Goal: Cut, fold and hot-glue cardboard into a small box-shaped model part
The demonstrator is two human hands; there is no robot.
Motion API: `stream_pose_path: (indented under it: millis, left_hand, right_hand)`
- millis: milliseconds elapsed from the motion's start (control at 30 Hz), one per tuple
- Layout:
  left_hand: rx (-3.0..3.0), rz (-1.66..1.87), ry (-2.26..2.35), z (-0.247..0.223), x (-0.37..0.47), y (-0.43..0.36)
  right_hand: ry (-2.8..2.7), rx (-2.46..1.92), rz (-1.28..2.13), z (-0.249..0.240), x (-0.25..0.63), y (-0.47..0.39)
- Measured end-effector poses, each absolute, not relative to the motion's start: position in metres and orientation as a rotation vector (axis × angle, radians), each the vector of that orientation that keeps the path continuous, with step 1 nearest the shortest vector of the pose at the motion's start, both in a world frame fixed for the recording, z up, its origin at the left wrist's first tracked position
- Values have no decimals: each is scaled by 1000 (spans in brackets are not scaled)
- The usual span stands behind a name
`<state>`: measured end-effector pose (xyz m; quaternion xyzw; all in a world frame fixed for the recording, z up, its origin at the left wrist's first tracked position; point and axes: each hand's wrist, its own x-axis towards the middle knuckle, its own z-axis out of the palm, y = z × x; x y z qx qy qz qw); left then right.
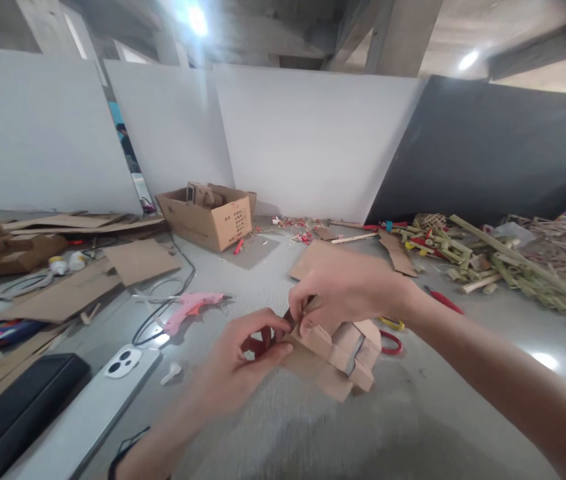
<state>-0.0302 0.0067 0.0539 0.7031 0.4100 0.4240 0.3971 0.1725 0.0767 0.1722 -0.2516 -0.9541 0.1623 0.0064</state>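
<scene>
In front of me, a small folded cardboard piece (323,373) is held above the grey table by both hands. My left hand (247,353) pinches its near left corner between thumb and fingers. My right hand (333,293) reaches over the top, its fingers curled onto the upper left edge close to the left fingertips. Folded blocks of cardboard with a grey strip between them form the right end of the piece. My right fingers partly cover the spot where the two hands meet. Just beyond the piece lie scissors with a red handle loop (393,343).
A pink glue gun (193,310) with its cable lies left of my hands. Nearer are a white phone (93,407), a black case (17,413) and a white earbud (171,373). Farther back stand a cardboard box (207,217) and, at right, piled bamboo pieces (513,273).
</scene>
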Motion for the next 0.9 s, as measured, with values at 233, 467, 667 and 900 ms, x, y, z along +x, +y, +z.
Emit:
stream_pose_path:
  millis: [233, 467, 667, 900]
  left_hand:
    - [1690, 1065, 1090, 50, -29, 14]
    - [1482, 1046, 1120, 43, -33, 20]
    - [1299, 1134, 1123, 32, -33, 23]
    - [1169, 1088, 1165, 15, -21, 23]
  right_hand:
    - [-2879, -722, 468, 151, 179, 82]
    - [-2265, -893, 349, 125, 205, 50]
    - [-2102, -1141, 392, 82, 227, 24]
    - [-2194, -992, 138, 33, 230, 35]
